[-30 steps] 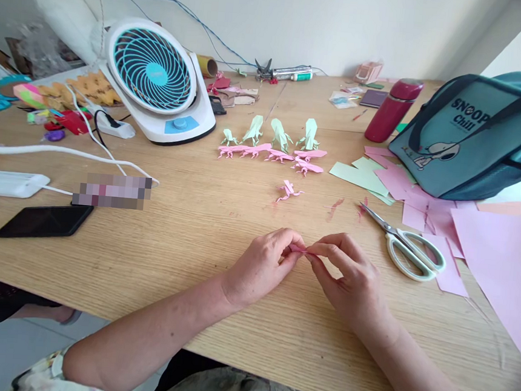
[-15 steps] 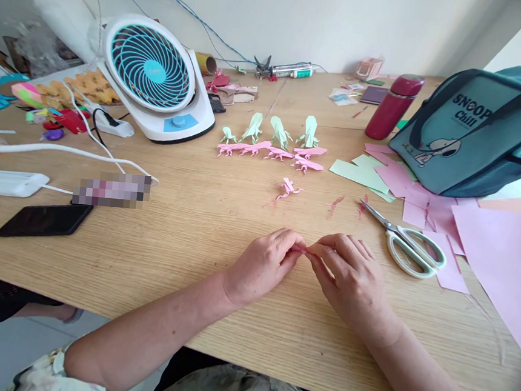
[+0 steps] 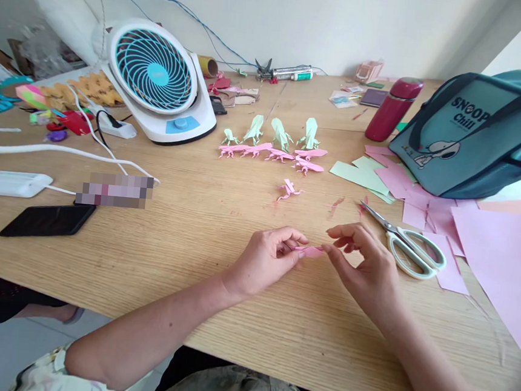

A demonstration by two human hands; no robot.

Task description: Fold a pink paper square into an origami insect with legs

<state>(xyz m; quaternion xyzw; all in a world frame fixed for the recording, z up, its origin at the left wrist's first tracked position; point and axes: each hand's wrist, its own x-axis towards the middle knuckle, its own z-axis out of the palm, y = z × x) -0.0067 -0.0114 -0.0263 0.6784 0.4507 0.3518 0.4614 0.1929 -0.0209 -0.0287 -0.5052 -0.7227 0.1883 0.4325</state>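
In mid-frame on the table point(image 3: 160, 241), folded figures point(image 3: 281, 135) stand in two close rows, a lone figure point(image 3: 289, 190) in front of them. Below it, a paper piece point(image 3: 312, 252) sits between the left hand point(image 3: 261, 259) and the right hand point(image 3: 368, 269). A fan point(image 3: 159, 74) stands upper left, a tube point(image 3: 202, 64) just behind its right side, a phone point(image 3: 47, 220) at left below it. Right of centre, scissors point(image 3: 394, 233) partly overlap paper sheets point(image 3: 505, 259); a bag point(image 3: 471, 135) stands upper right, behind the sheets, a flask point(image 3: 393, 110) just left of it

The left hand point(image 3: 264, 263) hides part of the held paper point(image 3: 312, 252); the frame crops bag point(image 3: 479, 138) and sheet point(image 3: 505, 265) toward the right edge of the tabletop point(image 3: 184, 231).
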